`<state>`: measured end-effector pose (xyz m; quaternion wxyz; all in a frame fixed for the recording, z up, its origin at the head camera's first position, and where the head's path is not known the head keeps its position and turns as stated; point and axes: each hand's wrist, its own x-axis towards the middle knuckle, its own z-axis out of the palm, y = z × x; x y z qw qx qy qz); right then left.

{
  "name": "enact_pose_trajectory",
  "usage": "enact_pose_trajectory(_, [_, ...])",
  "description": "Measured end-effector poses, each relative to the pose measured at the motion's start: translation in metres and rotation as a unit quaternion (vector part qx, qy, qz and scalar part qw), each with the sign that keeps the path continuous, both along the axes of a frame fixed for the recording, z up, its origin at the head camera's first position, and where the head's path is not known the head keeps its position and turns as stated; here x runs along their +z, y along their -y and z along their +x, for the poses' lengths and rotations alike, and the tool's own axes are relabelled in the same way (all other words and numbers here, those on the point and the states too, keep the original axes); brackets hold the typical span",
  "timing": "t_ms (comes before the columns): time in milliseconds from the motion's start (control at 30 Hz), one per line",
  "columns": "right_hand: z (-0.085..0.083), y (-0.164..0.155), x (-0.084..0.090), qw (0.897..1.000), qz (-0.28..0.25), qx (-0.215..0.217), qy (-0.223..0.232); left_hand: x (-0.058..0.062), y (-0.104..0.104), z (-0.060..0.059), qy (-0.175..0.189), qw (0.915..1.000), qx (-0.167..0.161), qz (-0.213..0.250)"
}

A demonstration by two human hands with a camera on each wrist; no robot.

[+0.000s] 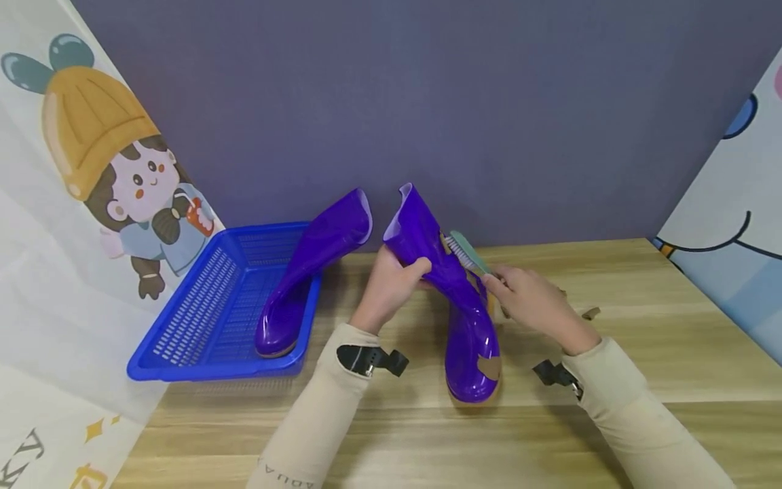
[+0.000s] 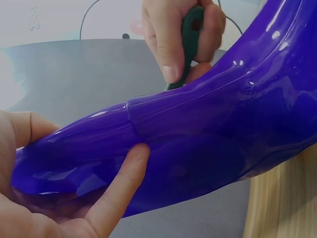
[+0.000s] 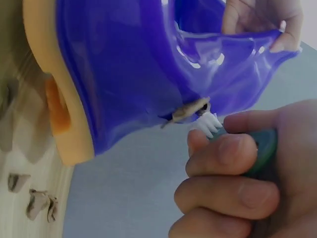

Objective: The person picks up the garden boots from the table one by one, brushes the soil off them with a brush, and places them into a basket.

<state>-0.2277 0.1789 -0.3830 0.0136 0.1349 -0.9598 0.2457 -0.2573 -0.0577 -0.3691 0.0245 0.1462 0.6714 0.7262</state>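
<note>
A purple rain boot [image 1: 467,319] with a tan sole stands on the table, its shaft leaning to the left. My left hand [image 1: 391,282] grips the shaft near its top. In my right hand [image 1: 531,302] is the handle of a green scrub brush [image 1: 467,251]. Its white bristles [image 3: 210,124] lie against the shaft's right side, beside a brown crumpled scrap [image 3: 190,110] stuck to the boot. Another brown patch [image 1: 489,367] clings to the toe. In the left wrist view, the boot hides the bristles.
A blue plastic basket [image 1: 222,370] stands at the left. A second purple boot [image 1: 324,241] leans in it, its shaft over the right rim. Several brown scraps [image 3: 37,204] lie on the wooden table [image 1: 611,421] right of the standing boot. A grey panel [image 1: 415,102] rises behind.
</note>
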Motion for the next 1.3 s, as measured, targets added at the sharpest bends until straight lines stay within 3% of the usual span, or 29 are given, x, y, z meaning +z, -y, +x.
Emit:
enact_pose_trajectory(200, [0.002,-0.005,0.006,0.999,-0.035,-0.018,-0.022,0.0,-0.001,0.001,0.0,1.0,0.005,-0.004])
enact_pose_trajectory(333, [0.002,-0.002,0.006,0.999,-0.031,0.008,-0.034,0.0,-0.002,0.001,-0.003,0.9999,0.003,-0.009])
enact_pose_trajectory(633, [0.0,-0.007,0.004,0.998,-0.006,0.059,0.023,0.002,0.005,-0.002,-0.013,0.9993,0.021,-0.028])
enact_pose_trajectory(967, [-0.001,-0.024,0.012,0.997,0.04,0.044,0.042,0.003,0.007,-0.006,0.009,0.9995,0.03,-0.002])
enact_pose_trajectory(1133, [0.007,-0.028,0.025,0.995,-0.008,0.086,0.045,0.003,0.008,-0.008,0.009,0.9993,0.037,0.004])
enact_pose_trajectory(1300, [0.015,-0.031,0.029,0.984,-0.037,0.144,0.103,0.002,0.008,-0.01,0.013,0.9983,0.053,0.018])
